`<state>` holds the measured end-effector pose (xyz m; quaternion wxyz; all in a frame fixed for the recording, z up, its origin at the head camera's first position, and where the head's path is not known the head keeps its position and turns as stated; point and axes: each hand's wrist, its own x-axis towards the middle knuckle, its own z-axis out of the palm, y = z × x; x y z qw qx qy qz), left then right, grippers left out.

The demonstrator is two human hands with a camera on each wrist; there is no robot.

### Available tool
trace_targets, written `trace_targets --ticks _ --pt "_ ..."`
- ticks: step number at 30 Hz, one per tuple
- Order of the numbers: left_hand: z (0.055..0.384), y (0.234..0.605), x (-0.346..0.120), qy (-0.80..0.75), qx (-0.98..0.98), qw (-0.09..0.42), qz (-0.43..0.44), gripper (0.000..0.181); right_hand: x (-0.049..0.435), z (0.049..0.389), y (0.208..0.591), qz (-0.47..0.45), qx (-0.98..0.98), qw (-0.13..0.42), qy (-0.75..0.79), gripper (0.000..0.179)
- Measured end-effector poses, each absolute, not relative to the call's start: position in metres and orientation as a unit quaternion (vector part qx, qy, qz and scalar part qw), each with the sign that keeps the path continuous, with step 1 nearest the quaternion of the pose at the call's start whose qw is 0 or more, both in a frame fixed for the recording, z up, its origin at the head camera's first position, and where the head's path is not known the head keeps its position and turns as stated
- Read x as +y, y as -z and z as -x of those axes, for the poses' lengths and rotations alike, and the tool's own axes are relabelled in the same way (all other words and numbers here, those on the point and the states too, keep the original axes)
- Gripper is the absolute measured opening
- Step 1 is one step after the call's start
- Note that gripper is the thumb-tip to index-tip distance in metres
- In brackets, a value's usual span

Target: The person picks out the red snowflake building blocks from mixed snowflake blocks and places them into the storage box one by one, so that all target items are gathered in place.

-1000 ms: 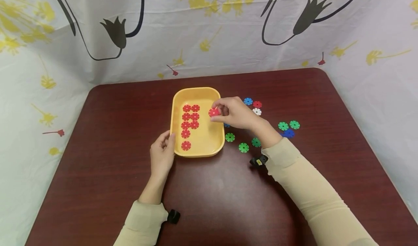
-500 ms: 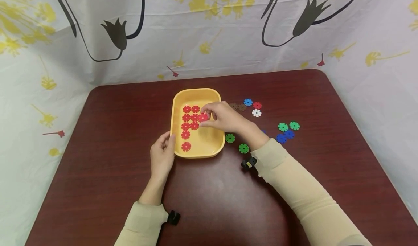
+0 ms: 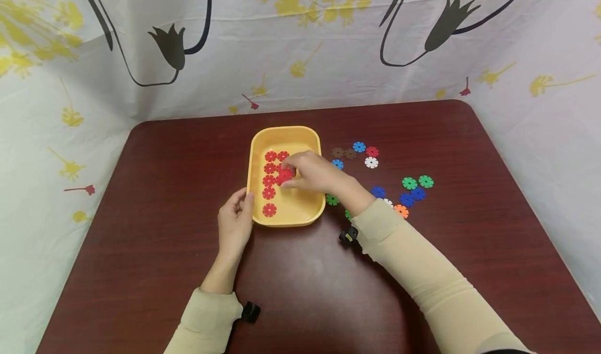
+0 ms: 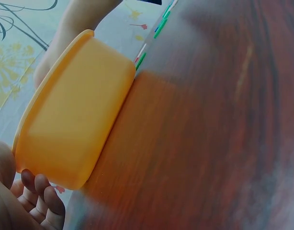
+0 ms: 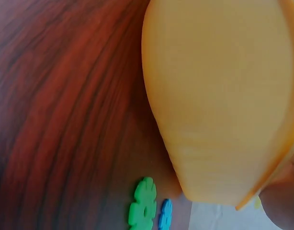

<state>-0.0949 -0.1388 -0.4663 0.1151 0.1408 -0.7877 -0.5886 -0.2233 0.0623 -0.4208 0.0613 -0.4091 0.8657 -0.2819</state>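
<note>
In the head view, a yellow plastic tray (image 3: 296, 209) rests on the table with several red notched discs (image 3: 269, 192) lying in rows along its left side. My left hand (image 3: 236, 223) holds the tray's left side, thumb at the rim and fingers curled against the outer wall (image 4: 75, 105), as the left wrist view shows. Over the tray's middle, my right hand (image 3: 316, 173) pinches a red notched disc (image 3: 285, 175) between thumb and fingers, close over the second column of discs. The right wrist view mostly shows the tray's outer wall (image 5: 219, 96); the held disc is hidden there.
Right of the tray, several loose notched discs lie on the dark wooden table (image 3: 155, 213): green (image 3: 409, 183), blue (image 3: 407, 200), brown (image 3: 338, 153), white (image 3: 371, 162), orange (image 3: 401, 211) and red (image 3: 372, 151). My right forearm (image 3: 413, 260) partly covers some. A patterned cloth (image 3: 338, 72) hangs behind.
My right hand has carried the red disc leftward and down, from the tray's right side to beside the rows of discs. My left hand keeps its hold on the tray.
</note>
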Motion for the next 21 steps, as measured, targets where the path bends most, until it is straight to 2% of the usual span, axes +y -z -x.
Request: trace_targets --ticks 6,13,21 --pt "0.095 0.46 -0.135 0.587 -0.788 0.107 -0.151 0.037 0.055 0.221 0.419 0.407 0.88 0.085 0.23 0.027" --pt "0.085 0.429 -0.127 0.588 -0.789 0.1 -0.149 0.035 0.044 0.22 0.42 0.424 0.879 0.112 0.186 0.026" --pt "0.087 0.435 -0.128 0.587 -0.788 0.105 -0.15 0.034 0.036 0.218 0.424 0.415 0.885 0.16 0.136 0.031"
